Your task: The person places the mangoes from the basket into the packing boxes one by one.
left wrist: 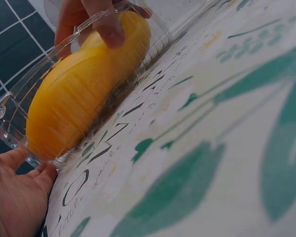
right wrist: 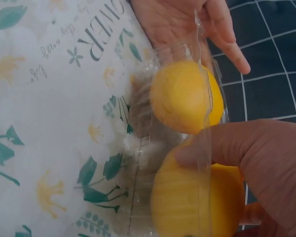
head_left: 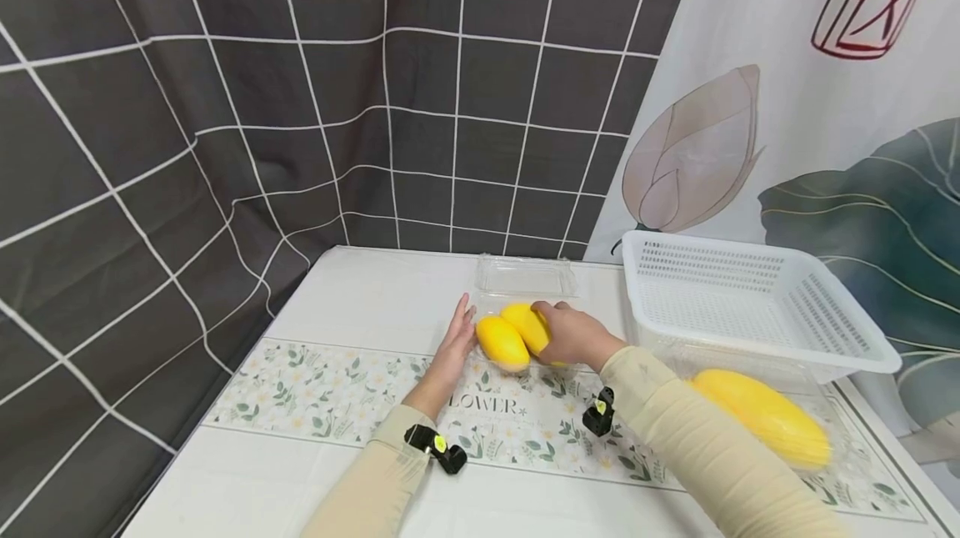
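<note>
Two yellow mangoes lie side by side in a clear plastic clamshell box (right wrist: 143,197) whose lid (head_left: 525,278) is folded back towards the wall. My right hand (head_left: 573,334) reaches into the box and grips the right mango (right wrist: 192,197), thumb on the near side and fingers on the far side. Left of it sits the other mango (head_left: 502,344), seen through the clear wall in the left wrist view. My left hand (head_left: 453,346) stands at the box's left end with its fingers extended, fingertips right at the plastic wall in the left wrist view.
At the back right stands a white perforated basket (head_left: 720,321). In front of it, partly behind my right sleeve, is another clear box (head_left: 832,404) with large yellow fruit (head_left: 765,413) in it. A dark gridded curtain (head_left: 420,146) hangs behind the flower-printed table (head_left: 300,396).
</note>
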Tool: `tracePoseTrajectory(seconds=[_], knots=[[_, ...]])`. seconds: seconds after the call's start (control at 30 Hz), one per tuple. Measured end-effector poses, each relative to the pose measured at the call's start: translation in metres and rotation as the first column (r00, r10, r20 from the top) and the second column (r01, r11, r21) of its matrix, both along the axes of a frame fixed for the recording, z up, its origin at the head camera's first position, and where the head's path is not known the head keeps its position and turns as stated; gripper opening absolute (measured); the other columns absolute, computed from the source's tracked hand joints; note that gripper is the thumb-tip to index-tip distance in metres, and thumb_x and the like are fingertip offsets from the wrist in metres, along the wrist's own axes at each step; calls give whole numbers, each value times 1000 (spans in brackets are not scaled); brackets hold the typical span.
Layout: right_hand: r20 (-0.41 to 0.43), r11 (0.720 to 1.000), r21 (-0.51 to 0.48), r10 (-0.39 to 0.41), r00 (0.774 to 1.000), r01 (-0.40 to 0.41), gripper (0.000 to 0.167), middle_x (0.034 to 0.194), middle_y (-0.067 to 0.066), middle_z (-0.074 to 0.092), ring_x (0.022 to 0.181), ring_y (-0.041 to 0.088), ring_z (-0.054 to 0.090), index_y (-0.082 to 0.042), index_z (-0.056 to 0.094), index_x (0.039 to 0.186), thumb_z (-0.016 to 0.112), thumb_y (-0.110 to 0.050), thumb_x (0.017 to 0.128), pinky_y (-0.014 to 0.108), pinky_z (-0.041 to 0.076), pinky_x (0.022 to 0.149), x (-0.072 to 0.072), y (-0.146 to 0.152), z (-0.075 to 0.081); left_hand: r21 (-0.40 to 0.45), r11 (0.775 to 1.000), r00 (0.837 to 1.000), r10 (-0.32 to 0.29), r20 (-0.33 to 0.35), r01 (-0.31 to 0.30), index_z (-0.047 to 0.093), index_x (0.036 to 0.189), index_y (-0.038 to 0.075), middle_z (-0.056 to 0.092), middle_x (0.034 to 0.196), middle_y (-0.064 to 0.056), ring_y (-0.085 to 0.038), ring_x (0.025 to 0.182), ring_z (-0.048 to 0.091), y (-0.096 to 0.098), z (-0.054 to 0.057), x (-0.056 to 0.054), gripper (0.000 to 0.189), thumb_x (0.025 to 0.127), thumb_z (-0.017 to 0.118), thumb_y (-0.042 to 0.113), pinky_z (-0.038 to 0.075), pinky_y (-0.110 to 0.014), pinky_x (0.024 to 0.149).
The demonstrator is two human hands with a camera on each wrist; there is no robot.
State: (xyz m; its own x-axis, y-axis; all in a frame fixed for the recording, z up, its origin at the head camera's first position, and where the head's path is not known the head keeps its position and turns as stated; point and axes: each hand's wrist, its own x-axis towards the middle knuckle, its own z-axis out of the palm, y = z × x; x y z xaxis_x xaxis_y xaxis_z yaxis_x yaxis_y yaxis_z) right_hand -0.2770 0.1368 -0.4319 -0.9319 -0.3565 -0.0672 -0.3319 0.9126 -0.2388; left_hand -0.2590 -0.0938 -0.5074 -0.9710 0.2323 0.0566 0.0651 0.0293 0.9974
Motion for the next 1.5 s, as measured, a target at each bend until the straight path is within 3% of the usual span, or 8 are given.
tracePoseTrajectory(seconds=[0.5,0.77,0.83,0.9,1.07,1.17,1.3,1.5], knots=[[32,998,-31,-60,998,61,84,145,31,43,77,29,64,-7,38,153,78,-29,84,46,58,74,18,-20,5,34,972,972,233,-25,-232,18,164,24,48,151,-13,-31,112,62,-5,0,-9,54,111,31,31,45,-49,109],[13,936,-262,-242,970,237,76,154,33,32,127,52,51,-7,34,156,67,-36,94,64,47,101,14,6,22,93,966,970,240,43,-243,18,163,16,42,154,-21,-39,135,48,-10,-3,-18,56,111,33,26,39,-49,116],[96,855,-400,-319,943,330,72,155,34,31,135,51,42,-3,28,157,58,-34,99,64,39,110,3,14,18,96,966,970,232,73,-239,19,163,15,39,157,-20,-37,140,44,-12,-4,-23,56,110,33,29,35,-46,119],[254,717,-534,-370,894,448,72,158,32,26,142,49,34,-2,21,159,51,-33,102,62,31,116,-9,20,8,130,968,973,203,113,-217,19,162,14,35,160,-17,-33,145,39,-12,-4,-28,58,110,34,34,30,-42,122],[619,211,-704,-284,732,678,64,162,21,27,125,27,50,-8,20,162,43,-31,106,38,45,103,-29,30,-16,248,956,970,101,222,-156,19,161,3,25,165,-16,-29,152,25,-8,-1,-44,63,111,27,40,19,-38,125],[691,-24,-717,-157,706,697,58,157,20,35,96,13,58,-4,26,159,41,-26,108,18,48,80,-36,37,-29,279,950,963,63,262,-138,20,160,0,25,165,-16,-29,153,24,-5,0,-51,66,110,23,44,18,-37,126],[691,-201,-707,4,723,678,56,147,13,42,88,4,60,-2,20,160,37,-20,110,10,51,76,-39,42,-43,274,954,960,48,275,-126,22,160,2,28,164,-17,-30,151,29,-1,3,-57,68,109,23,48,18,-38,126],[633,-325,-712,88,769,622,58,141,3,48,96,1,61,-13,21,162,42,-9,108,15,52,92,-42,40,-59,252,961,961,46,273,-117,25,160,6,28,164,-15,-31,148,34,2,4,-61,69,108,25,52,19,-39,126]])
